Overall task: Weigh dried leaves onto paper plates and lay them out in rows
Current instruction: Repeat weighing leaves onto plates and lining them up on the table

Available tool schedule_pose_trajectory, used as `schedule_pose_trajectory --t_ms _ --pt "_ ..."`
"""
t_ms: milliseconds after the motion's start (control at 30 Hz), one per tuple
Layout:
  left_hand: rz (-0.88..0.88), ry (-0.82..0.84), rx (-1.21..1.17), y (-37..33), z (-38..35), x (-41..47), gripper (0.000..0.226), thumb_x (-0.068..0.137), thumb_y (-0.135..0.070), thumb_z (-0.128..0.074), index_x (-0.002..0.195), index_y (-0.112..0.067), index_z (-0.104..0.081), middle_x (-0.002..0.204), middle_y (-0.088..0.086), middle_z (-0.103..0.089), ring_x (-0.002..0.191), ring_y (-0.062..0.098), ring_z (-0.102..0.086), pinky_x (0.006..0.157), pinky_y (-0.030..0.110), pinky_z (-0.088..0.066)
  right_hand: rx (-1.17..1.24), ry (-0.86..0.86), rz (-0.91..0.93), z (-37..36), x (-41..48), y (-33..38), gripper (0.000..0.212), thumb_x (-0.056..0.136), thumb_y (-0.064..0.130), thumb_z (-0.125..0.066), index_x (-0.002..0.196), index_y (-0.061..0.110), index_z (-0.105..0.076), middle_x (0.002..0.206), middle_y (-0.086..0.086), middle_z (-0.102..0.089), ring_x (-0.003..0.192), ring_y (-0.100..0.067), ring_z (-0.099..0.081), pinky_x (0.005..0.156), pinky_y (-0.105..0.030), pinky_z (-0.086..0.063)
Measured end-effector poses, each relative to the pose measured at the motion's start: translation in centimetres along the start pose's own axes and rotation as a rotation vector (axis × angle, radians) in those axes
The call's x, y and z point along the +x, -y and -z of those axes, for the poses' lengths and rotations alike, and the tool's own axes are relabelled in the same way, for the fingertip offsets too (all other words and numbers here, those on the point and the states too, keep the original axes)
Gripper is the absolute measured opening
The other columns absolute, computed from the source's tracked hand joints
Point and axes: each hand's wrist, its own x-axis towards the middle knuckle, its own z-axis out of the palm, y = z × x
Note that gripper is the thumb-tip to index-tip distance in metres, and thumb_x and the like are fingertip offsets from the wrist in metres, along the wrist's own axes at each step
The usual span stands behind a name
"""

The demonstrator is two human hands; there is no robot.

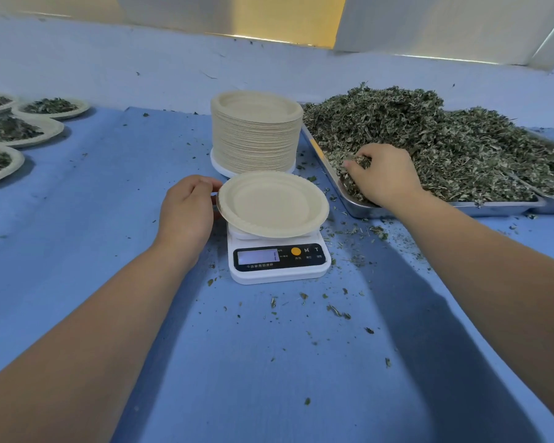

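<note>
Filling step: empty plate (pixel 272 203) sits on scale (pixel 279 262).
Our L hand (pixel 186 209) holds its rim; R hand (pixel 387 175) grabs dried leaves (pixel 429 139) in tray (pixel 357 208). Next we carry them over, sprinkle till wt reads right.

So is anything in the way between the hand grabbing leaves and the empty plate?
Nothing visible. Between the right hand in the leaves and the plate lie only the tray rim and open table. The plate stack stands further back.
</note>
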Motion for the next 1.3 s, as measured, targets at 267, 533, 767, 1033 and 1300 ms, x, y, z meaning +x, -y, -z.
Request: schedule_pose_trajectory --t_ms 267,533,767,1033,1300 --pt "-0.005 0.004 0.026 0.1 0.0 0.0 0.033 0.092 -0.017 -0.042 0.079 -0.022 -0.072 0.095 -0.001 -0.074 0.088 0.016 -0.068 0.074 0.030 -0.057 0.032 0.051 0.001 0.2 0.2 0.1 0.020 0.095 0.042 -0.066 0.106 0.025 -0.068 0.075 -0.001 -0.069 0.048 -0.018 -0.057 0.052 -0.029 -0.050" --pt "0.001 -0.010 0.026 0.0 0.0 0.0 0.031 0.096 -0.016 -0.042 0.085 -0.019 -0.071 0.100 0.003 -0.074 0.092 0.020 -0.069 0.078 0.033 -0.059 0.111 -0.044 0.048 0.1 0.0 0.4 0.009 0.098 0.034 -0.064 0.102 0.028 -0.066 0.072 0.001 -0.067 0.050 -0.020 -0.055 0.060 -0.034 -0.054" --pt "0.002 0.001 0.027 0.0 0.1 0.0 0.031 0.094 -0.018 -0.043 0.083 -0.021 -0.072 0.099 0.001 -0.074 0.091 0.017 -0.069 0.083 0.038 -0.059 0.046 0.022 0.038 -0.2 0.2 0.3 0.017 0.097 0.033 -0.065 0.110 0.022 -0.069 0.080 -0.006 -0.072 0.053 -0.024 -0.059 0.059 -0.038 -0.057" --pt "0.018 0.010 0.048 -0.3 0.3 -0.2 0.031 0.083 -0.027 -0.043 0.074 -0.029 -0.073 0.094 -0.006 -0.074 0.091 0.017 -0.070 0.090 0.046 -0.060 0.068 -0.017 0.031 0.7 0.1 1.3 0.016 0.098 0.034 -0.064 0.107 0.023 -0.069 0.071 0.005 -0.066 0.046 -0.015 -0.054 0.056 -0.029 -0.054" --pt "0.017 0.016 0.076 -0.5 0.3 -0.4 0.034 0.083 -0.028 -0.042 0.070 -0.035 -0.073 0.092 -0.010 -0.074 0.091 0.014 -0.069 0.092 0.047 -0.058 0.236 -0.207 0.210 3.9 0.8 7.7 0.015 0.096 0.031 -0.063 0.105 0.023 -0.072 0.097 0.009 -0.071 0.086 -0.006 -0.061 0.077 -0.017 -0.046"
